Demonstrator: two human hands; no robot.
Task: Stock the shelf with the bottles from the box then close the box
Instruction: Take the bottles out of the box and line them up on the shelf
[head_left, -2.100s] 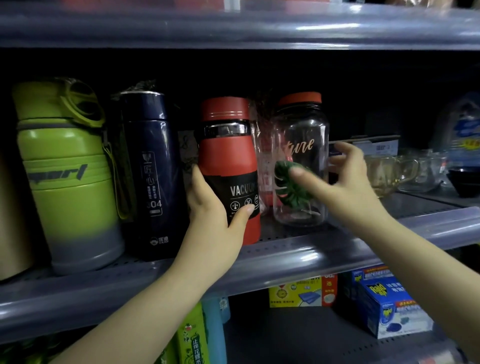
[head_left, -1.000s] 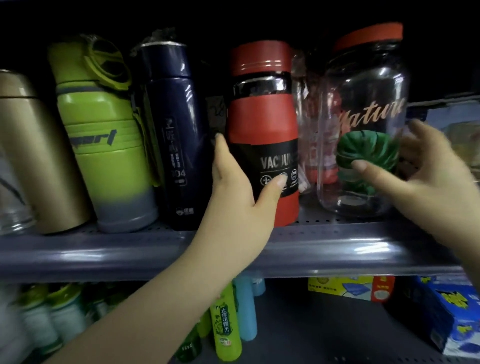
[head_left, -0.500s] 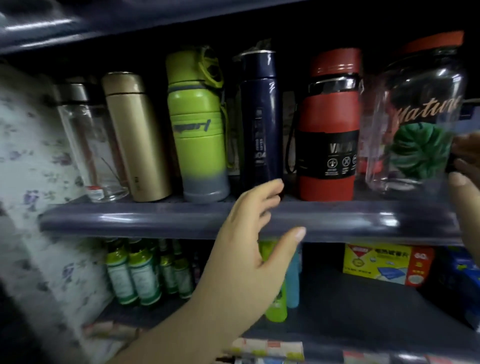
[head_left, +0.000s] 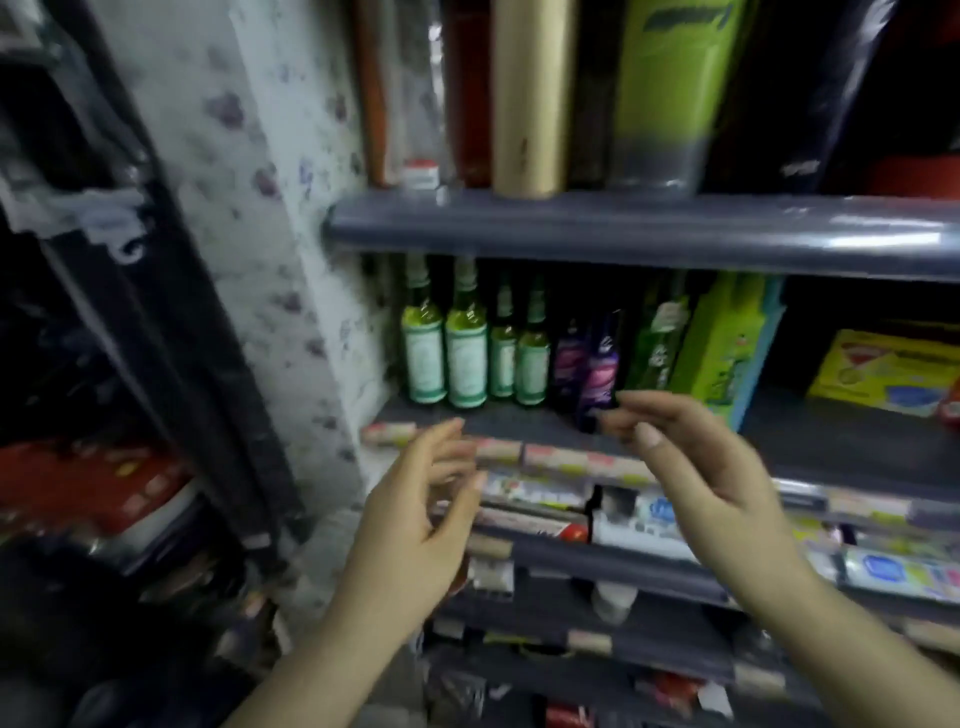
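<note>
Gold flask (head_left: 530, 98) and lime-green bottle (head_left: 670, 88) stand upright on the upper shelf (head_left: 623, 234), side by side. Those look rigid, smooth and likely slippery; best taken round the mid-body. The box isn't in view. Left hand (head_left: 415, 525) and right hand (head_left: 711, 483) hang in front of the lower shelves, fingers loosely spread, holding nothing. Below the shelf, small green glass bottles (head_left: 447, 353) line up beside a floral-papered wall (head_left: 270, 208).

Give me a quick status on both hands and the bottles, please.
Left hand and right hand both empty, fingers loose, below the upper shelf. Gold flask and green bottle stand shelved. Box not in view.
</note>
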